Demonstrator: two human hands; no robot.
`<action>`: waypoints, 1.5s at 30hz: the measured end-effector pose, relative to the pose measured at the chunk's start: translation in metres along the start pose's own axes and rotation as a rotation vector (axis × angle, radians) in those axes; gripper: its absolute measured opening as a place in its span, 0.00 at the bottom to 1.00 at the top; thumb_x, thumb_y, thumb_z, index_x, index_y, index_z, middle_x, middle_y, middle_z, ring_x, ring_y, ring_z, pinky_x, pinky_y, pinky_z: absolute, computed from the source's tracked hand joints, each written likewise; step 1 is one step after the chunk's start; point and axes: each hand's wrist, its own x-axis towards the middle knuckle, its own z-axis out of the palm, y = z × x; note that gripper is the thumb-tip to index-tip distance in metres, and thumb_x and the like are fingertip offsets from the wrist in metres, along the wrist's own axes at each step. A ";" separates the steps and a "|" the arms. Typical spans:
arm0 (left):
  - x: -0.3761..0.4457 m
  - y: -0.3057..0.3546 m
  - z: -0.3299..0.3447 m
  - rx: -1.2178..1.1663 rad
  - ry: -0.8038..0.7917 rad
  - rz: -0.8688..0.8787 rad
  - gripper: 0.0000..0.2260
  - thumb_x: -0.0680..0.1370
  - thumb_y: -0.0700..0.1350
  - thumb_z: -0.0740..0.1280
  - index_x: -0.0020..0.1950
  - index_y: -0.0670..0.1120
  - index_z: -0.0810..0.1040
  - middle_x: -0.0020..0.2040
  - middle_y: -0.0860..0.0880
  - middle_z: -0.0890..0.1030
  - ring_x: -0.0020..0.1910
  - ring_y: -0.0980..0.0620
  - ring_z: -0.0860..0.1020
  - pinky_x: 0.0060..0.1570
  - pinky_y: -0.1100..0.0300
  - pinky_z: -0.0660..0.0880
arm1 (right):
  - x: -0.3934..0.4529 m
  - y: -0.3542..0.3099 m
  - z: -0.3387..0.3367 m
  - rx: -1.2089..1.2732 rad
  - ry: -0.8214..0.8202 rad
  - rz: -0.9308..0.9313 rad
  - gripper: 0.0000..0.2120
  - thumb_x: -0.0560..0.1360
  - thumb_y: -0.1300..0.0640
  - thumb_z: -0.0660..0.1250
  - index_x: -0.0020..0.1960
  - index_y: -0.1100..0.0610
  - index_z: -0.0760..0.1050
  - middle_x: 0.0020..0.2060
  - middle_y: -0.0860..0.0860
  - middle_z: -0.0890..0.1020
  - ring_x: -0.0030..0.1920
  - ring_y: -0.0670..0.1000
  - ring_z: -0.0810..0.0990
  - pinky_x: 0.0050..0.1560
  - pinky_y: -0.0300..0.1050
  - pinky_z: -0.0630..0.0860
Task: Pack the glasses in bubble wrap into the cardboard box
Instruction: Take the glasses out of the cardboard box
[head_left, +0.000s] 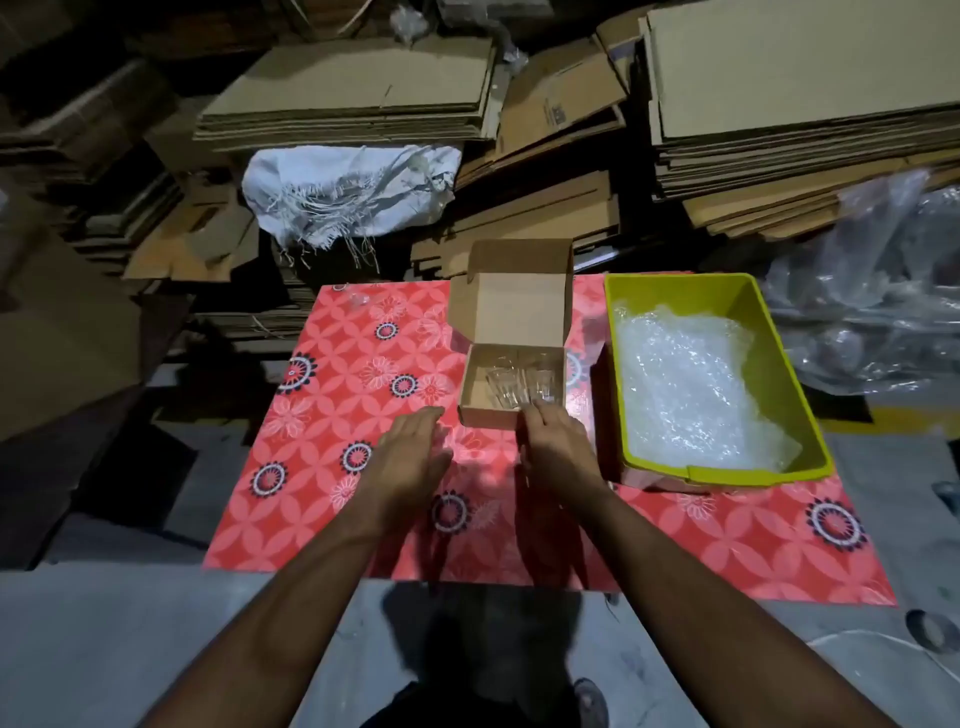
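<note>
My right hand (558, 441) is reaching palm down to the near edge of the small open brown cardboard box (470, 402), fingers curled loosely over its rim; I cannot tell whether the fingertips are touching a glass or only the cardboard. My left hand (413, 454) is hovering flat just left of the box, fingers spread and holding nothing.

Inside the box, clear drinking glasses (519, 387) are standing bare, about 2 or more; their transparent walls are blurring together, so the count is uncertain. The lid flap is standing upright at the far side.

Just right of the box, a lime-green rectangular plastic tub (727, 291) is holding a crumpled sheet of clear bubble wrap (685, 384). Everything is resting on a red floral-patterned mat (337, 415), with stacks of flattened cardboard (353, 88) behind.

I judge that wrapping is not yet begun: the glasses are showing no padding. The next move is probably calling for lifting 1 glass out, then fetching bubble wrap from the tub, gripping gently because the glass is smooth and fragile.
</note>
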 end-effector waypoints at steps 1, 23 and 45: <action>0.008 -0.002 0.002 -0.018 0.024 0.047 0.25 0.82 0.52 0.62 0.77 0.47 0.62 0.73 0.46 0.70 0.71 0.47 0.68 0.69 0.49 0.67 | 0.006 -0.002 0.000 -0.026 -0.026 -0.016 0.24 0.68 0.62 0.68 0.64 0.59 0.71 0.59 0.56 0.76 0.59 0.59 0.74 0.56 0.53 0.72; 0.044 -0.039 0.056 -0.177 -0.035 0.406 0.23 0.73 0.39 0.68 0.69 0.40 0.74 0.68 0.42 0.75 0.69 0.44 0.70 0.73 0.51 0.63 | 0.000 -0.023 0.010 -0.264 -0.068 0.149 0.19 0.74 0.49 0.62 0.64 0.52 0.74 0.51 0.51 0.80 0.56 0.56 0.77 0.67 0.56 0.65; 0.016 -0.019 0.059 -0.363 -0.016 0.152 0.19 0.77 0.36 0.69 0.69 0.42 0.77 0.72 0.42 0.73 0.70 0.45 0.71 0.71 0.51 0.69 | 0.072 -0.044 0.032 -0.004 -0.099 0.453 0.28 0.74 0.45 0.72 0.65 0.61 0.70 0.63 0.59 0.73 0.64 0.59 0.70 0.64 0.49 0.68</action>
